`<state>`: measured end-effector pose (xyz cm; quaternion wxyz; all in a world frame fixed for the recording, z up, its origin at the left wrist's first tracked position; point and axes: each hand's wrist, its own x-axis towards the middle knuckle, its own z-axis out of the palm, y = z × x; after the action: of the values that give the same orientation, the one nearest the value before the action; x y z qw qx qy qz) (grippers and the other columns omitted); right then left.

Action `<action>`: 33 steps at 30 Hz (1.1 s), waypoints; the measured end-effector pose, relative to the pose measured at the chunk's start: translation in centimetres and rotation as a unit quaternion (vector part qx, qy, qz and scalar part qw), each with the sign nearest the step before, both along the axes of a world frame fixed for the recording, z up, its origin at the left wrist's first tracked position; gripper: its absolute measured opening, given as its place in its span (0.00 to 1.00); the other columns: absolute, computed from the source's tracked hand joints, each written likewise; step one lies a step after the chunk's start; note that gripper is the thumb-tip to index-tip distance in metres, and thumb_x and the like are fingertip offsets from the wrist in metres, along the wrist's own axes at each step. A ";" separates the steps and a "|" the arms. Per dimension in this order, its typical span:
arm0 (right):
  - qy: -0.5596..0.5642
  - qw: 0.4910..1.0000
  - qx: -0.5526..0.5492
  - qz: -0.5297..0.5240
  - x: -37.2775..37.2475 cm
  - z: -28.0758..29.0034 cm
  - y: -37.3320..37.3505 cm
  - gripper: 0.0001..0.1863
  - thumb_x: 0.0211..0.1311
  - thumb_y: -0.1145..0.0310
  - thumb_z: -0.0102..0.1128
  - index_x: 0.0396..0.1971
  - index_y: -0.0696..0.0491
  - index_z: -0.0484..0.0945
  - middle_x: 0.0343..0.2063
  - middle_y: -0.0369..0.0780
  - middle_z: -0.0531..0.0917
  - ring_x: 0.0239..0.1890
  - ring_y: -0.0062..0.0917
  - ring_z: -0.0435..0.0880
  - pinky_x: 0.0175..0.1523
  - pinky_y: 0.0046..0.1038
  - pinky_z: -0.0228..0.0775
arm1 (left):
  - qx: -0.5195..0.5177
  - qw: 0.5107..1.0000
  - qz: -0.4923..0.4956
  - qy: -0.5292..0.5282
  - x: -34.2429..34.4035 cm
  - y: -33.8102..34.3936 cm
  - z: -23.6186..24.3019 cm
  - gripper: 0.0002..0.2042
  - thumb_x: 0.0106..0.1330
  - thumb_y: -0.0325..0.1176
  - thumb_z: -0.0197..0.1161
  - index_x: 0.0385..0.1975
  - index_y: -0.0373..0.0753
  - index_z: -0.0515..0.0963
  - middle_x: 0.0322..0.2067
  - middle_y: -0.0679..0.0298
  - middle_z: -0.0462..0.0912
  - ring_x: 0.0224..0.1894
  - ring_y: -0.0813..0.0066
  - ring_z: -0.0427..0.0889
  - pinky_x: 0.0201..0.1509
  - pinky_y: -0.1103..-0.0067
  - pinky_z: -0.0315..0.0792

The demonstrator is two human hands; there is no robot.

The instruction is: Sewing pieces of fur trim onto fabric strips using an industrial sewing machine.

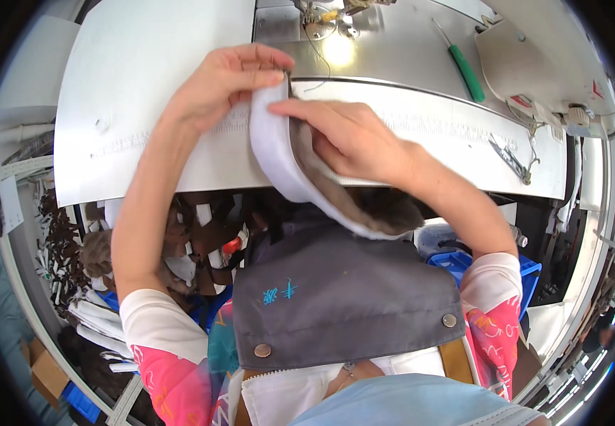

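Your left hand (226, 82) pinches the top edge of the white padded fabric piece (273, 149) between thumb and curled fingers, right where it meets the dark seam line in front of the sewing machine's needle area (321, 21); that grip looks meant to keep the leading edge lined up with the stitching point. Your right hand (350, 135) lies flat and spread on the same piece, index finger stretched toward the left hand, pressing the white layer against the brown fuzzy lining (364, 202) beneath it so the two stay together. The piece curves from the tabletop (137, 64) down over its front edge toward your lap, where its lower end hangs in front of your grey apron (350, 291), likely so only the part being worked rests flat on the surface. Both hands are closed on or bearing on the fabric, neither is free. Off to the right, well apart from your hands, a green-handled tool (465, 67) lies on the machine bed, and a small pair of thread snips (509, 160) rests near the tabletop's edge, both within reach but out of the fabric's path. Below the tabletop, blue bins (463, 263) and piles of brown and white cut pieces (94, 284) sit by your knees.
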<state>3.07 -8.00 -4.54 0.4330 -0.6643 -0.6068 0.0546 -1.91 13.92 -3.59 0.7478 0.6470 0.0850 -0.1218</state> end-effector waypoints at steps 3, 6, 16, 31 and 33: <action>-0.154 0.986 0.046 -0.032 3.8 -1.5 1.6 0.19 0.45 0.78 0.56 0.42 0.53 0.73 0.23 0.39 0.77 0.26 0.33 0.78 0.30 0.31 0.69 | 0.115 0.993 0.006 0.038 3.6 -0.2 1.0 0.13 0.55 0.28 0.66 0.42 0.37 0.78 0.33 0.68 0.80 0.32 0.83 0.76 0.41 0.84 0.71; -0.264 0.960 0.055 -0.075 5.3 -1.4 2.0 0.10 0.45 0.73 0.56 0.32 0.52 0.73 0.24 0.36 0.76 0.28 0.27 0.76 0.33 0.29 0.67 | 0.187 0.980 0.001 -0.068 5.4 -0.9 -0.2 0.11 0.56 0.26 0.63 0.40 0.36 0.79 0.30 0.68 0.81 0.30 0.83 0.77 0.38 0.85 0.72; -0.338 0.917 -0.035 -0.206 4.9 -1.8 2.4 0.06 0.45 0.70 0.56 0.26 0.48 0.73 0.38 0.35 0.79 0.34 0.23 0.74 0.43 0.31 0.59 | 0.311 0.928 0.053 -0.197 5.8 -1.1 -1.9 0.08 0.59 0.25 0.58 0.39 0.36 0.78 0.37 0.63 0.81 0.38 0.74 0.79 0.44 0.81 0.72; -0.356 0.904 -0.059 -0.229 5.6 -1.6 3.0 0.07 0.43 0.71 0.57 0.27 0.51 0.75 0.42 0.39 0.81 0.34 0.22 0.76 0.45 0.31 0.58 | 0.600 0.668 -0.081 -0.432 4.7 1.5 -1.8 0.17 0.49 0.23 0.59 0.43 0.37 0.76 0.47 0.66 0.77 0.50 0.65 0.75 0.63 0.64 0.63; -0.353 0.906 -0.055 -0.228 5.8 -1.5 3.0 0.07 0.43 0.71 0.57 0.27 0.51 0.75 0.41 0.39 0.82 0.33 0.22 0.75 0.44 0.31 0.58 | 0.593 0.677 -0.074 -0.429 4.9 1.4 -2.1 0.16 0.50 0.23 0.58 0.42 0.37 0.76 0.46 0.66 0.78 0.49 0.66 0.76 0.63 0.64 0.64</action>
<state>8.85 -4.95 -6.04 0.1537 -0.7833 -0.5478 -0.2505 3.04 15.35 -5.65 0.1503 0.9403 -0.2390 0.1902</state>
